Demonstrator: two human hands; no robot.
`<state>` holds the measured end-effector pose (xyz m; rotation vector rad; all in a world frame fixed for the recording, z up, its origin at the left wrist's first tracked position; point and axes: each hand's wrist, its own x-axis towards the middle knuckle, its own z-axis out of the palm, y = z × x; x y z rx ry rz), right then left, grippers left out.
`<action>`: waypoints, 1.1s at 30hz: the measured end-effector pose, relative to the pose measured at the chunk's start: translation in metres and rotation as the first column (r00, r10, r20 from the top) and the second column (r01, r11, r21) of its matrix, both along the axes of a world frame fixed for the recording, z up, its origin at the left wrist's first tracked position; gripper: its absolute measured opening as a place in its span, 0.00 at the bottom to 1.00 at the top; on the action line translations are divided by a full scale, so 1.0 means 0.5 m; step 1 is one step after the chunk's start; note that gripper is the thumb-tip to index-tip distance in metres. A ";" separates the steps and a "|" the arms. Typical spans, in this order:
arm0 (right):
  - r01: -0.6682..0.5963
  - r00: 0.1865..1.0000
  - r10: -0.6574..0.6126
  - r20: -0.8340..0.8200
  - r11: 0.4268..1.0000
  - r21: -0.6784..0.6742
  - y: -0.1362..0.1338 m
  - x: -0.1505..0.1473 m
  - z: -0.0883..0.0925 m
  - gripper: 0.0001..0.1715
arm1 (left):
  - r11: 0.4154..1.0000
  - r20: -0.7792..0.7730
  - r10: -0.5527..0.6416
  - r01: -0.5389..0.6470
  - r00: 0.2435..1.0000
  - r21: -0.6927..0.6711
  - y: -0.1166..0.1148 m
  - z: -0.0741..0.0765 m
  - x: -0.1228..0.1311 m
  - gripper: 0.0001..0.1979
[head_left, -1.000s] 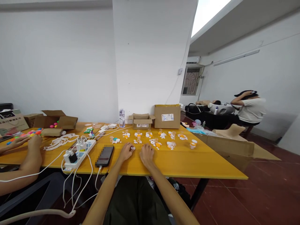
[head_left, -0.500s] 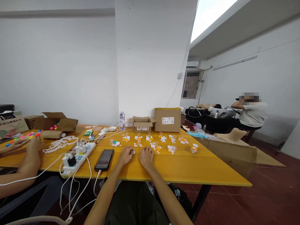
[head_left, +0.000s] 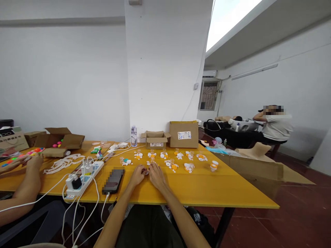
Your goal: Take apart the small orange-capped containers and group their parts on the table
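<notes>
My left hand rests low over the yellow table, its fingers closed round a small clear and white round piece. Right beside it is my right hand, fingers bent together at the same piece; what its fingertips hold is hidden. Behind my hands lie several small piles of white and orange discs and rings, with small clear cups among them. One pile has a teal piece. A white and orange stacked cup stands at the right.
A phone on a cable and a power strip with cords lie left. Cardboard boxes and a bottle stand behind. A person's arms are at far left; another person sits at right.
My right hand has moved left, up to my left hand and the small piece. The view has shifted slightly. At far left the other person's hands have moved a little.
</notes>
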<state>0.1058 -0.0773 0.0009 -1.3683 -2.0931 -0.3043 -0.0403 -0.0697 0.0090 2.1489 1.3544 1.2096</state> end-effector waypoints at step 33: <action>-0.123 0.977 0.084 -0.195 0.973 -0.197 -0.004 0.015 0.017 0.17 | 0.978 0.126 -0.183 0.194 0.975 -0.079 0.003 -0.006 0.000 0.18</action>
